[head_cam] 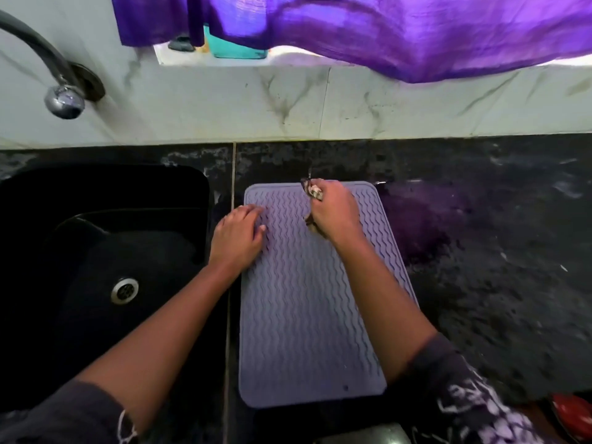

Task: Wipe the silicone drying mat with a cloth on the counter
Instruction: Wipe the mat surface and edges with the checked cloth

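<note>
The dark stone tabletop (480, 251) runs the full width in front of me, glossy and speckled, with a purple reflection on it just right of the mat. Behind it rises the pale marbled wall (288, 100), and over the window ledge hangs a purple curtain (384, 30), with a teal object (237, 49) on the ledge partly hidden behind it. To my left the black sink (96, 251) is sunk into the tabletop, its metal drain (124, 290) showing in the basin, and the curved tap (61, 91) reaches out from the wall above it.

The grey-lilac silicone drying mat (304, 315) lies flat on the tabletop just right of the sink, long side running away from me, its wavy ridges facing up. My left hand (238, 233) rests on the mat's left edge near the far end, fingers loosely spread and flat, gripping nothing. My right hand (333, 213) is closed in a fist around the cloth (315, 192), a small bunched patterned rag, pressing down on the mat close to its far edge. Bits of the cloth poke out above and below my fist. A red object (573, 411) sits at the bottom right corner.
</note>
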